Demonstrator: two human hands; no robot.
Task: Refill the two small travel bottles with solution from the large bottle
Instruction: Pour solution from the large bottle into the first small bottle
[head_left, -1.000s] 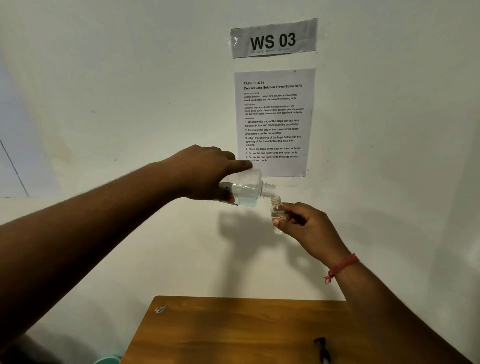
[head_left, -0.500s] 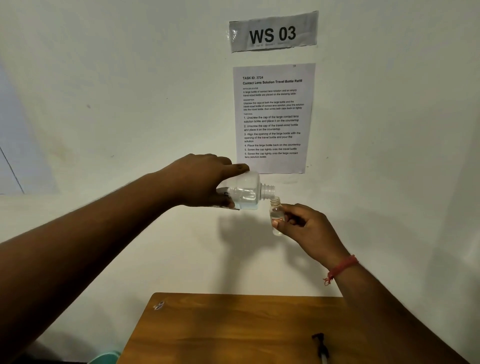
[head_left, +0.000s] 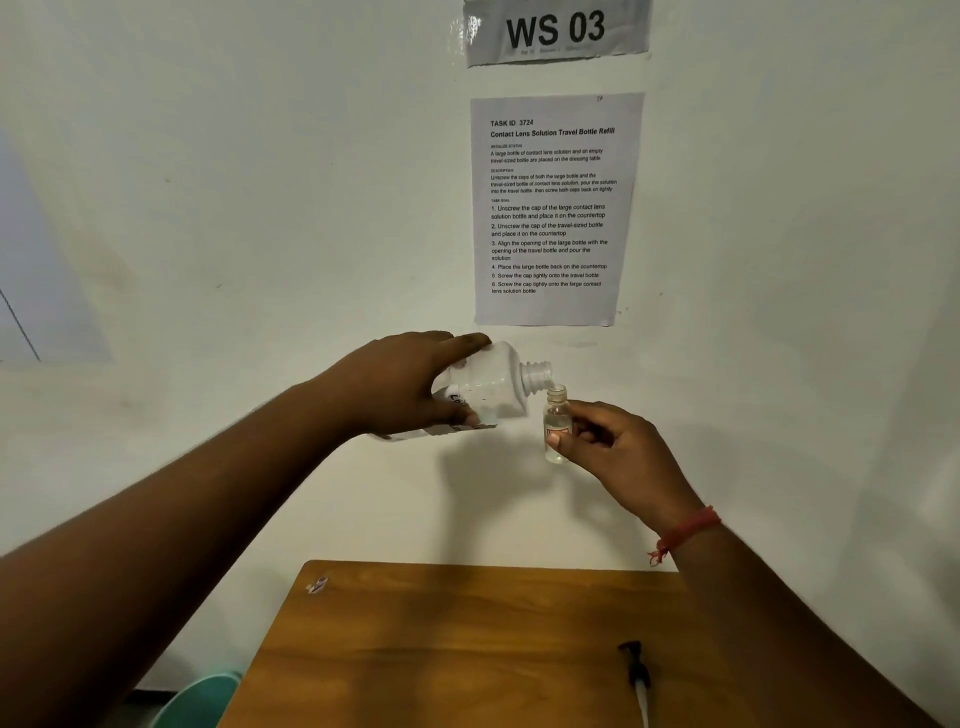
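Lying nearest on the wooden tabletop (head_left: 441, 649) is a black pump cap with a white tube (head_left: 636, 675), close to the right forearm; a small scrap (head_left: 317, 585) sits near the far left corner, and a teal rim (head_left: 200, 699) shows below the tabletop's left edge. Above the tabletop, both arms reach forward toward the wall. The right hand (head_left: 618, 452), with a red thread (head_left: 685, 532) around its wrist, holds a small travel bottle (head_left: 557, 426) upright in the air, its grip pinching the bottle between thumb and fingertips; clear liquid shows inside. The left hand (head_left: 400, 387) wraps its grip around the base of the large bottle (head_left: 491, 387), which is tipped almost sideways with its uncapped neck pointing right and slightly down, the mouth just above and touching or nearly touching the small bottle's opening. Behind them on the white wall hang a printed instruction sheet (head_left: 553, 208) and, higher up, a sign reading WS 03 (head_left: 556, 31).
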